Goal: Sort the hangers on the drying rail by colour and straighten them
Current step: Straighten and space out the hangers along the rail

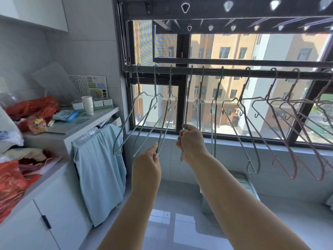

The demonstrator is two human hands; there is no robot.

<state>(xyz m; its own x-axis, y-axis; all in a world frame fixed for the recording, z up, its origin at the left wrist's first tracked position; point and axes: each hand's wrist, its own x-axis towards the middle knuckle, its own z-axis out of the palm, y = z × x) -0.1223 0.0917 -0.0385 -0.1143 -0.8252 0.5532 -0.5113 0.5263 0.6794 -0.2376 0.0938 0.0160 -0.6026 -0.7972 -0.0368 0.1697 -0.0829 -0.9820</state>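
Fingers [155,148] of our left hand [146,165] are pinching a green hanger [169,87] low down. Our right hand [191,139] is gripping the next hanger [189,85] on the rail [261,73].

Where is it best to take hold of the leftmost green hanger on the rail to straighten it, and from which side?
Pinch the leftmost green hanger at its low rounded corner, coming from the room side. It hangs twisted on the rail, so that corner points toward you and probably gives the most leverage.
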